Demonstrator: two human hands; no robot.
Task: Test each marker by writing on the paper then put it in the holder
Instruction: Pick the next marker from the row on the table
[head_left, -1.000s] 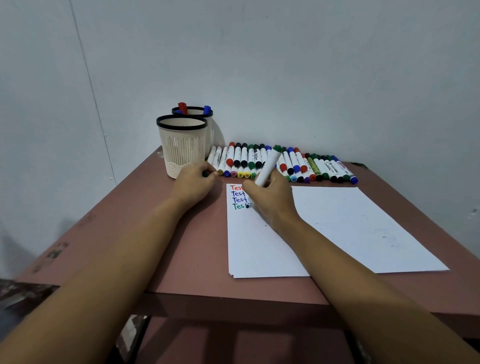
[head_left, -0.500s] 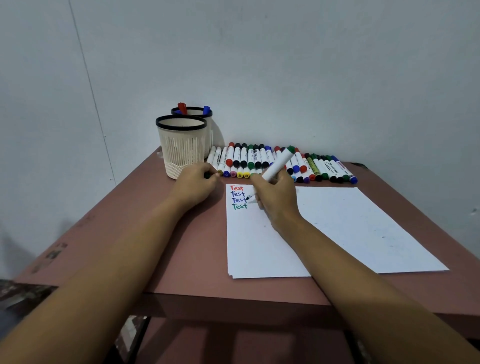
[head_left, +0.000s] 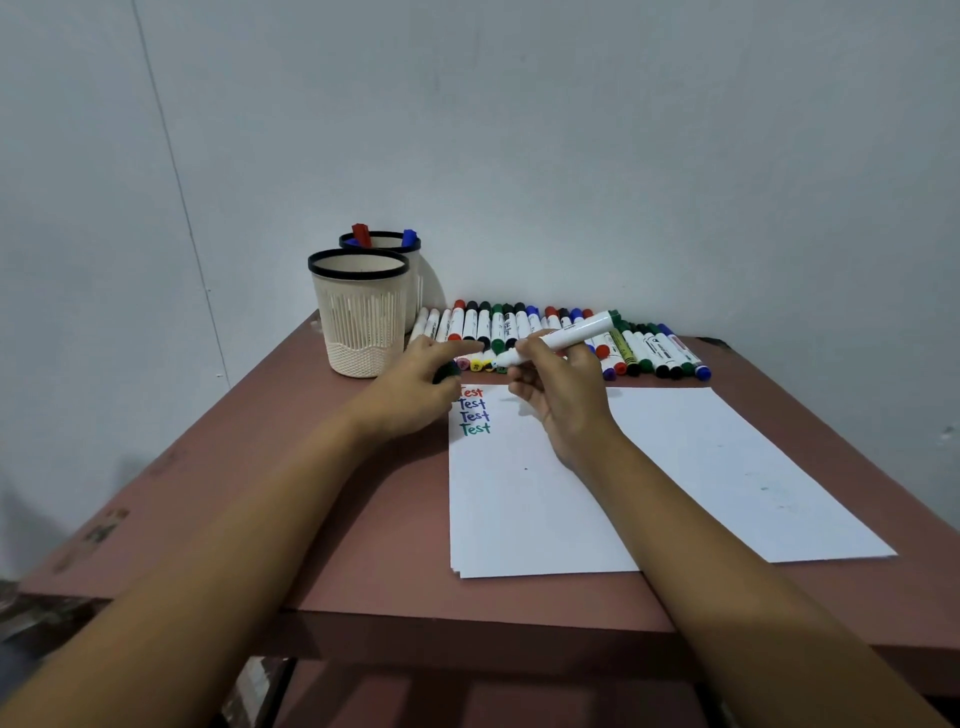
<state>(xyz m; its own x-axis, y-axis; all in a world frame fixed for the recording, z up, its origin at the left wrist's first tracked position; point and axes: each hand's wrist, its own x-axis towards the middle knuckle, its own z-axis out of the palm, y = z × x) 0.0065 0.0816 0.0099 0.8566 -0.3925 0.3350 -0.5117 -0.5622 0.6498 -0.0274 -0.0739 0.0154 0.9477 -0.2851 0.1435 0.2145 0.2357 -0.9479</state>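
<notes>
My right hand (head_left: 563, 387) grips an uncapped green marker (head_left: 571, 333), lifted off the paper and lying nearly level, with its tip pointing left. My left hand (head_left: 421, 387) holds the marker's dark green cap (head_left: 448, 372) just left of the paper's top corner. The white paper (head_left: 649, 467) carries four lines reading "Test" (head_left: 474, 410) in red, blue, blue and green. A row of several capped markers (head_left: 644, 348) lies along the wall. Two cream holders with black rims stand at the back left: the front holder (head_left: 358, 312) and the rear holder (head_left: 395, 244), which has a red and a blue marker in it.
The brown table (head_left: 311, 493) meets the grey wall at the back. Its front edge runs just below the paper. Bare tabletop lies left of the paper and in front of the holders.
My right hand lifted the marker off the paper after the green "Test" and swung its tip up and left. My left hand moved right, towards the tip, with the cap.
</notes>
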